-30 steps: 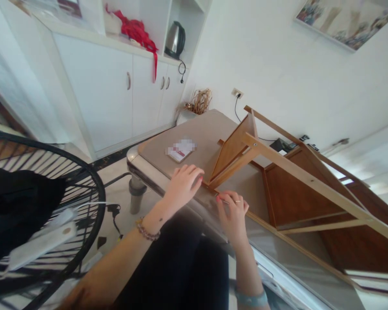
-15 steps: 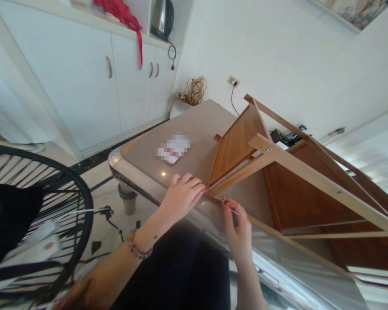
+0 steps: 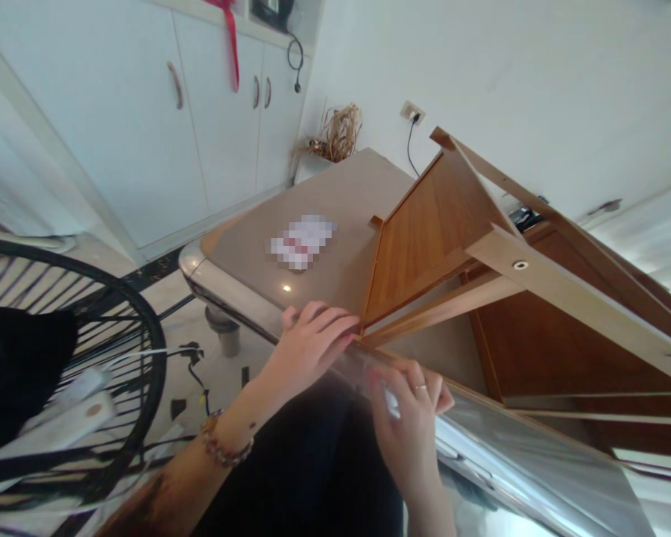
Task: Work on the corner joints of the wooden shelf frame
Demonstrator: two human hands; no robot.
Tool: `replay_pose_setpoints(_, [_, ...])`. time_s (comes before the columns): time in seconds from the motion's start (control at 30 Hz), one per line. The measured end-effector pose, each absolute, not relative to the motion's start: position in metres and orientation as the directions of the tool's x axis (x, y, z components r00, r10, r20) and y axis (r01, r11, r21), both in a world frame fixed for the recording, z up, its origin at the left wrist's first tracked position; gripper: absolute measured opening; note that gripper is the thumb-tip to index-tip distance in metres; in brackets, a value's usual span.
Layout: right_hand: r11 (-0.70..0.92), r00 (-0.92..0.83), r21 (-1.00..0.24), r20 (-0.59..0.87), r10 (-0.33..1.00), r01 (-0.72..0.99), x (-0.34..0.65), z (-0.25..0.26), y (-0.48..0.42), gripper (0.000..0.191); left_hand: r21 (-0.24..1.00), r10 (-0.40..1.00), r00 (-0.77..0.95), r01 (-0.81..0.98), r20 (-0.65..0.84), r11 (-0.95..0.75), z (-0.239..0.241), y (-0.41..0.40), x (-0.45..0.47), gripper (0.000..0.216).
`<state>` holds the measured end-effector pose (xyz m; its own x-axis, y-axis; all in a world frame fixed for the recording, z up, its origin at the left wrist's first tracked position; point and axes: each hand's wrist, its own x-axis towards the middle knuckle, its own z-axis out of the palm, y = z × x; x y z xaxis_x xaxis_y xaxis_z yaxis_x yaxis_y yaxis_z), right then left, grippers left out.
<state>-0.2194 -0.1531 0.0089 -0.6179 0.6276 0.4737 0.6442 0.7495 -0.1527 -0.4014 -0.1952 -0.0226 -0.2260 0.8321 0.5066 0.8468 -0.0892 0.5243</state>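
Note:
A wooden rack (image 3: 425,224) with flat panels and pale slatted legs lies tipped on the table (image 3: 246,246). At its near lower corner, by the table's edge, my left hand (image 3: 316,339) is closed on the frame, fingers bent over it and thumb underneath. My right hand (image 3: 411,406) is just to the right, in front of the same edge and blurred by motion. Its fingers are curled around a thin bent metal hex key, which the hand now mostly hides. A metal-ringed hole (image 3: 520,265) shows in the upper leg.
A pixelated white and red item (image 3: 302,242) lies on the table beyond my left hand. To the left stands a black wire chair (image 3: 145,328) bearing dark cloth and a white power strip (image 3: 56,429). White cabinets (image 3: 224,119) and a pot of dried stalks (image 3: 338,134) are behind.
My right hand has turned over and its fingers have curled in, so the hex key seen before is mostly hidden. My left hand stays at the rack's corner. The view has tilted lower.

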Motion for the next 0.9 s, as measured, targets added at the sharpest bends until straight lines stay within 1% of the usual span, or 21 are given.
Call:
replay_pose_setpoints(0.1, [0.775, -0.689, -0.086, 0.403, 0.602, 0.626, -0.233, 0.013, -0.156, 0.017, 0.613, 0.747, -0.389, 0.789, 0.539, -0.031, -0.027, -0.203, -0.394, 0.018])
replay_pose_setpoints(0.17, [0.770, -0.697, -0.068, 0.382, 0.607, 0.634, -0.237, 0.013, -0.154, 0.016, 0.676, 0.691, -0.490, 0.737, 0.531, 0.004, -0.030, -0.209, -0.386, 0.015])
replay_pose_setpoints(0.2, [0.767, -0.698, -0.061, 0.374, 0.611, 0.639, -0.237, 0.012, -0.152, 0.015, 0.699, 0.687, -0.514, 0.715, 0.513, 0.012, -0.031, -0.212, -0.382, 0.018])
replay_pose_setpoints(0.33, [0.777, -0.720, -0.013, 0.366, 0.589, 0.630, -0.234, 0.008, -0.145, 0.013, 0.810, 0.803, -0.483, 0.586, 0.350, 0.000, -0.035, -0.219, -0.366, 0.036])
replay_pose_setpoints(0.43, [0.785, -0.731, 0.006, 0.369, 0.574, 0.620, -0.231, 0.005, -0.141, 0.014, 0.872, 0.848, -0.484, 0.486, 0.216, 0.055, -0.037, -0.220, -0.358, 0.039])
replay_pose_setpoints(0.53, [0.779, -0.720, -0.028, 0.363, 0.591, 0.626, -0.230, 0.003, -0.138, 0.016, 0.889, 0.867, -0.482, 0.443, 0.125, 0.118, -0.037, -0.219, -0.356, 0.038])
replay_pose_setpoints(0.63, [0.764, -0.693, -0.099, 0.358, 0.626, 0.638, -0.231, 0.003, -0.138, 0.016, 0.906, 0.890, -0.455, 0.389, 0.034, 0.164, -0.036, -0.218, -0.358, 0.039])
replay_pose_setpoints(0.7, [0.743, -0.668, -0.151, 0.350, 0.657, 0.652, -0.233, 0.004, -0.139, 0.016, 0.950, 0.910, -0.415, 0.274, -0.020, 0.146, -0.036, -0.216, -0.358, 0.040])
replay_pose_setpoints(0.77, [0.721, -0.643, -0.188, 0.343, 0.684, 0.667, -0.234, 0.007, -0.140, 0.017, 0.989, 0.926, -0.373, 0.101, -0.059, 0.104, -0.038, -0.214, -0.355, 0.040])
replay_pose_setpoints(0.83, [0.710, -0.634, -0.199, 0.335, 0.697, 0.676, -0.236, 0.009, -0.141, 0.019, 0.994, 0.936, -0.339, -0.087, -0.097, 0.072, -0.041, -0.211, -0.350, 0.039])
replay_pose_setpoints(0.9, [0.708, -0.633, -0.192, 0.334, 0.699, 0.680, -0.236, 0.012, -0.141, 0.021, 0.966, 0.938, -0.316, -0.251, -0.145, 0.064, -0.043, -0.208, -0.345, 0.039])
